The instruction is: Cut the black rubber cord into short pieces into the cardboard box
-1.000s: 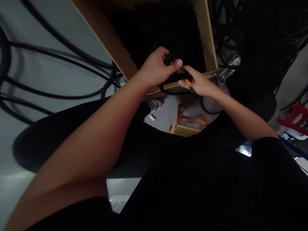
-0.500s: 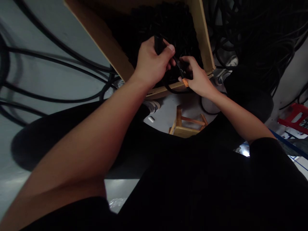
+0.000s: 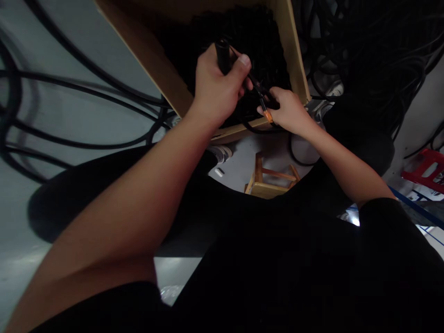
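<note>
My left hand (image 3: 220,85) is closed around a thick black cylinder (image 3: 223,58) that looks like a tube or cable end, its thumb pressed toward the fingers. From beside that hand a thin black lead (image 3: 259,91) runs down to the right and ends in an orange tip (image 3: 267,115). The fingers of my right hand (image 3: 289,111) are curled around the lead near this tip. Both hands are over the near part of an open cardboard box (image 3: 138,60) holding a dark heap of small black pieces (image 3: 243,27). How the lead joins the cylinder is hidden.
Thick black cables (image 3: 79,90) loop across the floor at left, and a tangled cable pile (image 3: 374,51) lies at right. A small wooden stool (image 3: 268,189) stands below the box between my legs. A red plastic object (image 3: 425,171) is at the right edge.
The cylinder in my left hand has moved slightly up and left. My right hand has shifted a little right and down along the lead, and more of the lead near the orange tip shows.
</note>
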### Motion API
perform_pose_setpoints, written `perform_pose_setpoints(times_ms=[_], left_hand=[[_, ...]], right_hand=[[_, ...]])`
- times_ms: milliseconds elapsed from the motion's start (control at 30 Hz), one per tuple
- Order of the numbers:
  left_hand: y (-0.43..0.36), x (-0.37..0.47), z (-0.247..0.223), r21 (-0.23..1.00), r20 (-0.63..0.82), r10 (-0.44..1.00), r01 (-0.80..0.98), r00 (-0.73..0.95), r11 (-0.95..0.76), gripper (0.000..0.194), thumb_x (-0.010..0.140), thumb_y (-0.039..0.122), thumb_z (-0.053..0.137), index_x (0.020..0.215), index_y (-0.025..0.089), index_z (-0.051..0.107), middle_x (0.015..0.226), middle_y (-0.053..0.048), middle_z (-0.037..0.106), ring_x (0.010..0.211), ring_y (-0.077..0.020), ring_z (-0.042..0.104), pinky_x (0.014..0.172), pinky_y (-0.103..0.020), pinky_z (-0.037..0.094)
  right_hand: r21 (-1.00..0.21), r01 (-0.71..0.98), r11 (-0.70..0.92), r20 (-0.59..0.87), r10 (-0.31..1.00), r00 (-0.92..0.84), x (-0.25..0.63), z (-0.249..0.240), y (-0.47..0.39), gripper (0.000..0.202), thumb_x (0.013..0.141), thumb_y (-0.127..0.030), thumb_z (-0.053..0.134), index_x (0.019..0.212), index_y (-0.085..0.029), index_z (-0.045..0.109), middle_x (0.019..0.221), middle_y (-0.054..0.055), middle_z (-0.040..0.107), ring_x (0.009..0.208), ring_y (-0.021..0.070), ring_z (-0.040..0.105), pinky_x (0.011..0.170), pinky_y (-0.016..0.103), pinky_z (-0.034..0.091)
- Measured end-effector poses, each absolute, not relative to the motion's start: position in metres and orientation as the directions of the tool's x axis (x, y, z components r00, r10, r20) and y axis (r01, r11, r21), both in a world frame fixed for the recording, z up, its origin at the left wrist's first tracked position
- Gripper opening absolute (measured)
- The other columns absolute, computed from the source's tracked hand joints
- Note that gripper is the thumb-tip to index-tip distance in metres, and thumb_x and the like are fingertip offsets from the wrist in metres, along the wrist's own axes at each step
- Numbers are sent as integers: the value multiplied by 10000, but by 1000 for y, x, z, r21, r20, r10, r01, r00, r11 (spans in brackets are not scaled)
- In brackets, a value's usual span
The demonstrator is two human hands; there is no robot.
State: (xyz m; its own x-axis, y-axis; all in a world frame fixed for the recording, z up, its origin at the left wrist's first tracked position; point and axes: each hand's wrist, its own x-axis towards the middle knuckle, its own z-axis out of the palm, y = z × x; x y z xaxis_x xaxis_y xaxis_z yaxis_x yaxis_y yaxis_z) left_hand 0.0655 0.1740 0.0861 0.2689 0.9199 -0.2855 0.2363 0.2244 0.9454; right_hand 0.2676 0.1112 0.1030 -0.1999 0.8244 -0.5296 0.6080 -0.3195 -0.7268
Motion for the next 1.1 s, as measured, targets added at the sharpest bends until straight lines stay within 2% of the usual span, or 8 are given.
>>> perform_pose_setpoints(times_ms=[167,367,500,633,767,867,1000,1100], left_hand=[[180,55,89,900,-340,892,378,297,217,295,1088,543,689,1005,322,512,742,14,658,572,-198,554,627,-374,455],[187,40,83,876,-309,908,457,284,156,279,1012,331,815,1179,295,594,1275,-87,816,1106,-269,771,1045,-405,637],[188,30,66,852,-409,849,472,335,224,253,1052,143,713,1273,251,653,1254,-82,823,1031,-229,786,1019,-392,658],[184,23,61,844,-403,773,525,490,107,176,1229,211,568,1371,154,656,1141,-77,816,936,-193,836,1033,-425,690],[179,17,51,758,-434,725,651,535,-27,251,1247,371,662,1340,140,632,1253,-116,810,1336,-390,862,1317,-649,597],[177,14,42,725,-436,704,682,560,-93,304,1192,378,764,1333,134,651,1284,-105,812,1435,-447,824,1325,-667,591],[177,13,51,745,-422,763,667,490,-16,417,1213,336,669,1523,73,580,1275,-91,801,1276,-343,883,1225,-617,615],[178,15,69,763,-411,804,645,430,44,416,1233,334,585,1536,52,543,1288,-81,783,1187,-289,889,1155,-588,618]], right_hand=[[-762,529,-374,-531,828,-179,267,94,110,317,1040,-367,868,1167,-206,627,1136,64,703,1257,317,723,1236,548,628],[-769,466,-438,-570,799,-190,271,78,104,401,1064,-444,887,1220,-197,613,1161,58,660,1283,305,695,1253,591,621],[-766,476,-432,-583,779,-230,277,69,99,448,1093,-500,871,1268,-195,594,1170,50,643,1219,280,695,1220,580,630],[-738,537,-410,-616,733,-288,284,73,100,517,1087,-535,892,1309,-176,594,1193,57,647,1181,264,692,1183,545,634],[-733,558,-388,-621,716,-319,286,81,103,484,1091,-538,895,1254,-169,627,1170,64,669,1171,270,696,1141,503,638],[-734,522,-434,-633,715,-297,284,86,103,477,1099,-578,906,1118,-185,636,1046,47,680,1084,263,710,1018,434,662],[-684,360,-634,-725,644,-245,278,95,101,518,1155,-633,865,1009,-220,588,821,-9,640,739,155,632,691,263,583],[-655,237,-718,-755,610,-238,274,102,102,516,1158,-623,884,1026,-233,573,732,-50,622,596,108,540,578,211,500]])
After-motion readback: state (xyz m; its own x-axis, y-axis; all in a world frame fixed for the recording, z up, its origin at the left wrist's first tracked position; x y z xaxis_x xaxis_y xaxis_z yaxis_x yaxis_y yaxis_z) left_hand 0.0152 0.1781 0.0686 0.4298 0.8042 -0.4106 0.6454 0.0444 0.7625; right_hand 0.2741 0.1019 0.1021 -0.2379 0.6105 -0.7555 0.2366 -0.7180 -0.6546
